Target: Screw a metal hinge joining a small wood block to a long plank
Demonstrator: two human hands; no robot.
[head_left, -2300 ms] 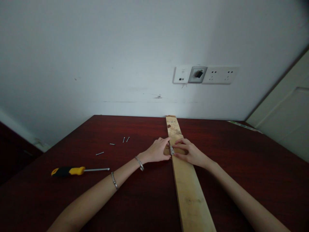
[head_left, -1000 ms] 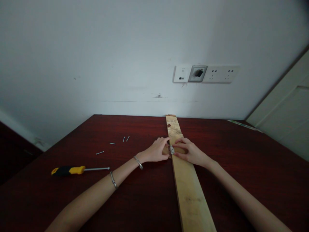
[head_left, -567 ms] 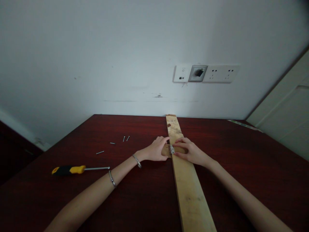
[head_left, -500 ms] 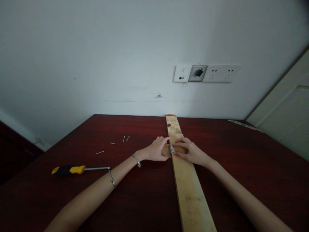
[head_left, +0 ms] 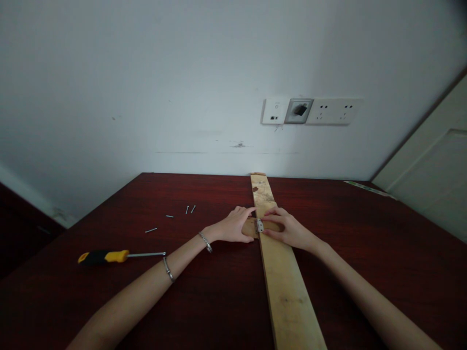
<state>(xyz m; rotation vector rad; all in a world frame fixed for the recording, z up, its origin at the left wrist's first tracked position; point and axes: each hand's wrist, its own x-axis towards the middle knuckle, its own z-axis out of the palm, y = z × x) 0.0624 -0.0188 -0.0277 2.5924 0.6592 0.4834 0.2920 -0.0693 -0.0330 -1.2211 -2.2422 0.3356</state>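
A long pale wooden board (head_left: 288, 287) lies lengthwise on the dark red table. Against its left edge sits a short piece of wood (head_left: 249, 227), with my left hand (head_left: 233, 225) around it, thumb and fingers at its far and near sides. A small metal hinge (head_left: 260, 225) rests where the two pieces meet. Over the board, my right hand (head_left: 288, 227) holds the hinge between thumb and fingertips. Part of the short piece is covered by my left hand.
A yellow and black screwdriver (head_left: 104, 256) lies on the table (head_left: 204, 301) left of my left forearm. Several loose screws (head_left: 151, 230) are scattered beyond it. The white wall (head_left: 182, 87) with sockets (head_left: 333, 111) rises behind the table, and a pale door (head_left: 434, 146) stands at right.
My left hand and the short piece of wood have shifted very slightly left. My right hand and the hinge look almost unmoved.
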